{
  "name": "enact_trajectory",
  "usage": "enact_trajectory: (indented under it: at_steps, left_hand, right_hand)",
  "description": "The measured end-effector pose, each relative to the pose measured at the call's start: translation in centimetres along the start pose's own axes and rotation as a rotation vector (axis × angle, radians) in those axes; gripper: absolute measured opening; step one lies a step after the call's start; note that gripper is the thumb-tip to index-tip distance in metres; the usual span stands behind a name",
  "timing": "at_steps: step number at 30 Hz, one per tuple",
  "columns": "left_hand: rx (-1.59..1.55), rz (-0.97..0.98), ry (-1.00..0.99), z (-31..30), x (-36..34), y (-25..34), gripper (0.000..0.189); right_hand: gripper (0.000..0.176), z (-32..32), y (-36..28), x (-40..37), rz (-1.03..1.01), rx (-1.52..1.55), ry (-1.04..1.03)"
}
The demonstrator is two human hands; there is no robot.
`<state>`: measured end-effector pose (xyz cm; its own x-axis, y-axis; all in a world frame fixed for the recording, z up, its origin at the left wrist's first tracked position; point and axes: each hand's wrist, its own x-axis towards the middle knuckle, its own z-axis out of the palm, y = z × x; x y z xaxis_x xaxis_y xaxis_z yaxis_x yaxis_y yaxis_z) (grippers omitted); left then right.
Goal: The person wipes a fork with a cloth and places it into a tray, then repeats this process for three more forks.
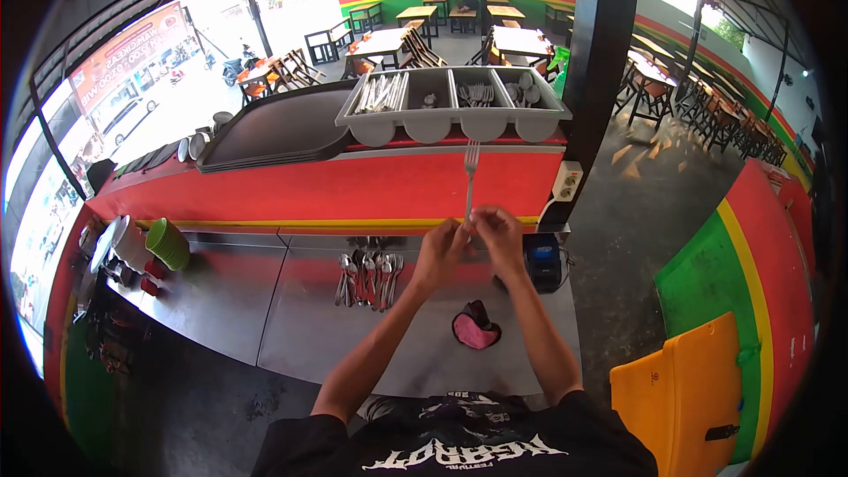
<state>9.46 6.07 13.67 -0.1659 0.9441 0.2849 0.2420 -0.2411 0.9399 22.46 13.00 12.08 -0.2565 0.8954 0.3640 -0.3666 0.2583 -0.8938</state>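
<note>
A metal fork [471,178] stands upright in front of me, tines up, just below the grey cutlery tray [459,126]. My left hand [441,253] is closed at the lower end of its handle. My right hand [500,240] pinches the handle from the other side, so the fingertips of both meet there. Below and left of my hands, several spoons and forks [369,279] lie in a cluster on the steel counter [305,327]. A dark and pink cloth item [476,327] rests on the counter between my forearms.
The cutlery tray sits on a red ledge [353,185], its compartments holding more utensils. Left of it are stacked dark trays [274,128]. Green bowls [168,244] stand at the counter's left end. A black device [542,262] and a wall socket [568,182] are at right, near a dark pillar [601,53].
</note>
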Motion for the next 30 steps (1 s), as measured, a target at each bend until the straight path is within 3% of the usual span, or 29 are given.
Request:
enact_trajectory:
  at_steps: [6, 8, 11, 14, 17, 19, 20, 22, 24, 26, 28, 30]
  left_hand:
    - [-0.19, 0.143, 0.004, 0.6, 8.0, 3.9, 0.037]
    - [-0.23, 0.074, 0.045, 0.5, 11.3, 5.2, 0.038]
    - [-0.219, -0.039, 0.099, 0.3, 16.4, 6.6, 0.044]
    - [-0.066, -0.141, 0.11, -0.9, 22.5, 4.3, 0.053]
    - [-0.066, -0.221, 0.188, -0.8, 23.2, 4.2, 0.066]
    - [0.07, -0.177, 0.254, -1.0, 21.9, 3.6, 0.07]
    - [0.051, -0.144, 0.226, -0.9, 21.1, 2.7, 0.069]
    - [0.014, -0.096, 0.175, -0.6, 18.2, -1.0, 0.069]
    - [0.064, -0.194, 0.157, -0.1, 13.3, -4.7, 0.06]
    - [0.275, -0.18, 0.099, -0.2, 9.3, -14.2, 0.049]
    - [0.645, -0.012, 0.167, -1.2, 3.7, -25.6, 0.035]
    - [0.841, -0.17, 0.017, -3.3, -2.6, -29.0, 0.031]
  right_hand:
    - [0.013, -0.4, -4.6, 8.1, -0.242, -0.271, -0.003]
    - [0.015, -0.4, -5.5, 10.9, -0.333, -0.344, -0.033]
    - [0.021, 0.3, -7.5, 13.8, -0.19, -0.337, -0.088]
    - [0.029, 0.0, -6.2, 16.8, -0.355, -0.513, -0.123]
    - [0.035, -0.1, -4.8, 16.8, -0.49, -0.767, -0.027]
    - [0.035, -0.1, -4.7, 14.6, -0.536, -0.677, -0.022]
    - [0.035, -0.2, -4.3, 13.4, -0.557, -0.629, -0.021]
    - [0.033, -1.2, -2.0, 10.9, -0.334, -0.544, -0.017]
    - [0.031, -2.2, 1.8, 7.7, -0.164, -0.492, -0.032]
    - [0.03, -3.4, 8.0, 2.9, -0.045, -0.482, -0.066]
    - [0.032, -4.6, 13.9, -5.2, -0.098, -0.786, -0.152]
    - [0.038, -5.9, 17.8, -14.3, -0.102, -0.975, -0.437]
